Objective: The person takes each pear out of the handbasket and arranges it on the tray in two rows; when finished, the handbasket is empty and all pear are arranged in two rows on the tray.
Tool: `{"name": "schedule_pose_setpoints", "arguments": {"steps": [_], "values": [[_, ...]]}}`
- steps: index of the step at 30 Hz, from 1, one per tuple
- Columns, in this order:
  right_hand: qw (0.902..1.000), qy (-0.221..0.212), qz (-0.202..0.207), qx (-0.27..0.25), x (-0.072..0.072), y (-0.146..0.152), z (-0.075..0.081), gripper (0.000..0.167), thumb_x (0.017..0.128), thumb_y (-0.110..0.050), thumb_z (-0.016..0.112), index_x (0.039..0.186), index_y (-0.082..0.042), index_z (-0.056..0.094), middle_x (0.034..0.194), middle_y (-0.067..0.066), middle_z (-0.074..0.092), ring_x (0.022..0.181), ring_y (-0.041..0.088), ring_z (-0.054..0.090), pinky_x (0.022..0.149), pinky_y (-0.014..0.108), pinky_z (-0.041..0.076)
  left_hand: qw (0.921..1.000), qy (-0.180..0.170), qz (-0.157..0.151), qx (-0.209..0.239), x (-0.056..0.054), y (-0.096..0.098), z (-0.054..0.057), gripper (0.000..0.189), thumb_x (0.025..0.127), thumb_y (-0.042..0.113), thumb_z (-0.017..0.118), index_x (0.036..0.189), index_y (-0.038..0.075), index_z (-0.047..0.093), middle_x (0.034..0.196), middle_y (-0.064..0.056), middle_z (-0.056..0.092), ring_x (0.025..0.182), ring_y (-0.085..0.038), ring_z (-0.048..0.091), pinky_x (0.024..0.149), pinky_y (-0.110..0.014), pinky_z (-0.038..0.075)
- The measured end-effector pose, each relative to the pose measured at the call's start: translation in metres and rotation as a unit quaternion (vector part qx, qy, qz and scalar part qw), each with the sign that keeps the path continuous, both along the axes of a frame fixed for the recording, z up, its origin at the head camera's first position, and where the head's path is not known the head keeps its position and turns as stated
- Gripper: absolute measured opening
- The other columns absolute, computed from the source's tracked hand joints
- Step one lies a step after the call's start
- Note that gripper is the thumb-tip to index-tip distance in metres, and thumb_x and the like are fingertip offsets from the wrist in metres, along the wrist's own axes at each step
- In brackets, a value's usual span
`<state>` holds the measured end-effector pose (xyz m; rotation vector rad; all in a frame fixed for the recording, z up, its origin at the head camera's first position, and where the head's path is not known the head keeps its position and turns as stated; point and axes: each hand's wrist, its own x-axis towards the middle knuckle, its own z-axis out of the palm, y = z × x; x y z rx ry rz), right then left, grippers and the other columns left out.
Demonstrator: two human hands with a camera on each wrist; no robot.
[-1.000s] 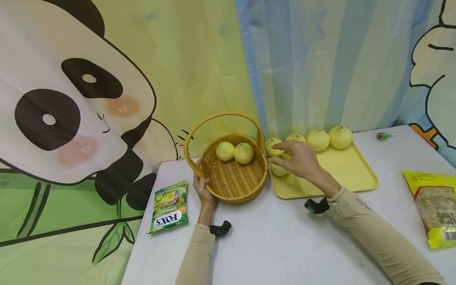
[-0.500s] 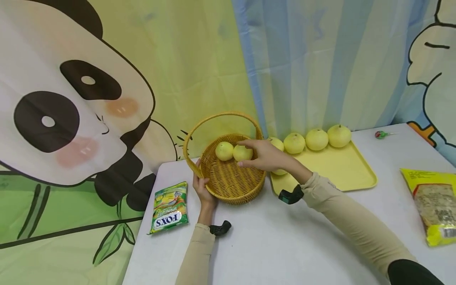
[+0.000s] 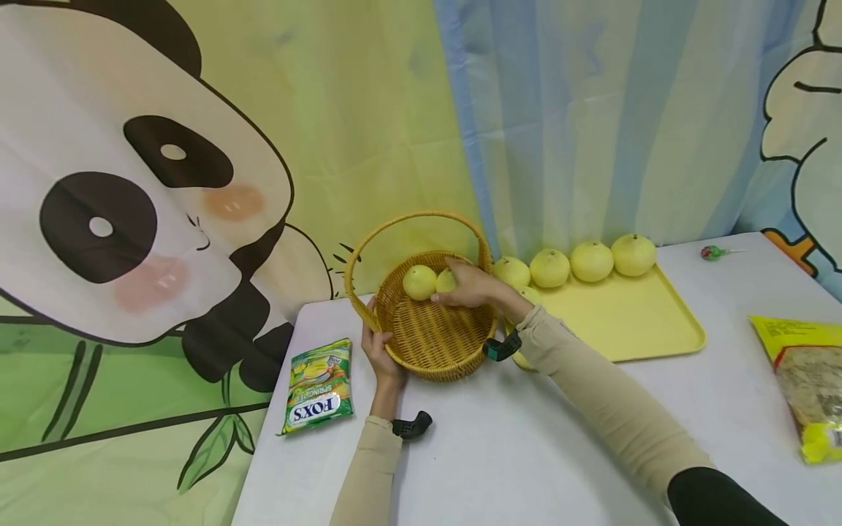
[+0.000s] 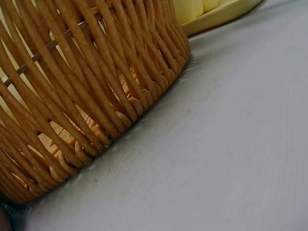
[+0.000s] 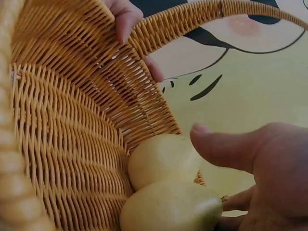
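Observation:
A brown wicker basket (image 3: 434, 343) with a tall handle stands on the table, holding two pale yellow round fruits. My left hand (image 3: 384, 356) grips its left wall, thumb over the rim by the handle's foot. Inside the basket, my right hand (image 3: 468, 285) reaches around the right fruit (image 3: 445, 280), partly covering it; the left fruit (image 3: 419, 282) lies against it. In the right wrist view the thumb (image 5: 226, 147) is stretched out above the fruits, while the other fingers reach behind the nearer fruit (image 5: 168, 207), partly hidden. The left wrist view shows mainly the basket's outer wall (image 4: 96, 82).
Right of the basket is a yellow tray (image 3: 631, 321) with several similar fruits (image 3: 550, 268) along its back and left edges. A green FOX'S candy bag (image 3: 319, 383) lies left, a lollipop (image 3: 713, 253) back right, and a yellow packet (image 3: 805, 380) far right. A printed curtain (image 3: 388, 109) hangs behind.
My right hand has moved left from the fruits at the tray's left edge into the basket, down to the right fruit there. The left hand and basket stay in place.

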<state>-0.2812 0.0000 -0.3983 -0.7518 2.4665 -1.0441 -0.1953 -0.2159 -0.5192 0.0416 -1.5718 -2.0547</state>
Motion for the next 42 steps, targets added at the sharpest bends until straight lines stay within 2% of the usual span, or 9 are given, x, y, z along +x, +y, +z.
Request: {"name": "schedule_pose_setpoints", "arguments": {"steps": [7,11,16,22,24,28,35,38,42], "values": [[0.9973,-0.057,-0.032,-0.032,-0.004,-0.001,-0.004,0.088,0.104,-0.031,0.066,0.168,0.001,0.016,0.176,0.023,0.015,0.162,0.041,0.018,0.129,0.055,0.024,1.0000,0.004,-0.004,-0.002,0.000,0.001,0.000,0.080,0.082,0.002,0.034,0.162,0.009,0.041,0.167,-0.011,0.041,0.153,-0.040,0.038,0.125,-0.054,0.031],[0.9909,-0.099,-0.057,-0.072,-0.006,-0.004,-0.006,0.082,0.104,-0.024,0.066,0.168,-0.002,0.021,0.176,0.021,0.016,0.162,0.041,0.019,0.127,0.056,0.027,1.0000,0.003,-0.007,0.003,0.001,0.001,0.001,0.081,0.081,0.002,0.034,0.161,0.010,0.042,0.167,-0.011,0.041,0.153,-0.040,0.039,0.124,-0.055,0.031],[0.9879,-0.107,-0.061,-0.095,-0.008,-0.009,-0.015,0.081,0.101,-0.018,0.069,0.168,-0.003,0.026,0.174,0.021,0.025,0.160,0.040,0.026,0.125,0.054,0.032,1.0000,0.003,-0.002,0.005,0.001,-0.001,0.002,0.081,0.081,0.001,0.034,0.161,0.010,0.043,0.167,-0.013,0.041,0.152,-0.039,0.039,0.123,-0.047,0.033],[0.9844,-0.116,-0.069,-0.113,-0.010,-0.011,-0.026,0.078,0.096,-0.006,0.072,0.166,-0.010,0.036,0.170,0.018,0.035,0.144,0.034,0.043,0.106,0.044,0.041,1.0000,0.000,0.003,-0.003,0.001,0.001,0.001,0.081,0.081,0.001,0.034,0.162,0.010,0.043,0.167,-0.012,0.042,0.153,-0.037,0.039,0.124,-0.048,0.032],[0.9833,-0.112,-0.075,-0.122,-0.010,-0.011,-0.027,0.077,0.094,-0.004,0.073,0.164,-0.012,0.041,0.168,0.017,0.039,0.140,0.033,0.046,0.104,0.043,0.041,1.0000,0.001,0.002,-0.002,0.000,0.002,0.001,0.082,0.081,0.002,0.034,0.161,0.011,0.043,0.167,-0.011,0.042,0.153,-0.037,0.039,0.124,-0.050,0.031],[0.9830,-0.074,-0.089,-0.143,-0.007,-0.010,-0.029,0.076,0.088,-0.002,0.080,0.157,-0.013,0.051,0.159,0.013,0.051,0.141,0.033,0.050,0.110,0.045,0.044,1.0000,-0.002,0.005,0.000,0.001,0.002,0.001,0.083,0.079,0.003,0.035,0.161,0.011,0.044,0.166,-0.011,0.043,0.152,-0.039,0.040,0.124,-0.051,0.032],[0.9807,-0.022,-0.112,-0.159,0.010,-0.003,-0.019,0.066,0.082,-0.015,0.090,0.144,-0.021,0.067,0.158,0.011,0.054,0.146,0.032,0.048,0.120,0.051,0.038,1.0000,-0.005,0.001,-0.006,0.000,0.002,0.001,0.081,0.080,0.003,0.035,0.160,0.011,0.045,0.166,-0.010,0.043,0.151,-0.036,0.042,0.123,-0.050,0.034],[0.9751,-0.007,-0.104,-0.196,0.022,0.003,-0.012,0.064,0.082,-0.018,0.091,0.142,-0.022,0.069,0.156,0.008,0.058,0.148,0.031,0.048,0.121,0.051,0.038,1.0000,0.000,0.003,-0.005,0.000,0.001,0.000,0.080,0.081,0.002,0.034,0.160,0.012,0.045,0.166,-0.011,0.043,0.151,-0.037,0.042,0.123,-0.048,0.034],[0.9618,-0.006,-0.089,-0.259,0.038,0.014,-0.006,0.061,0.082,-0.023,0.092,0.139,-0.020,0.072,0.150,0.004,0.064,0.146,0.027,0.051,0.119,0.050,0.040,0.9999,0.004,0.010,-0.002,-0.001,0.002,-0.001,0.080,0.082,0.000,0.033,0.160,0.012,0.046,0.166,-0.011,0.044,0.151,-0.037,0.041,0.125,-0.050,0.031]]}}
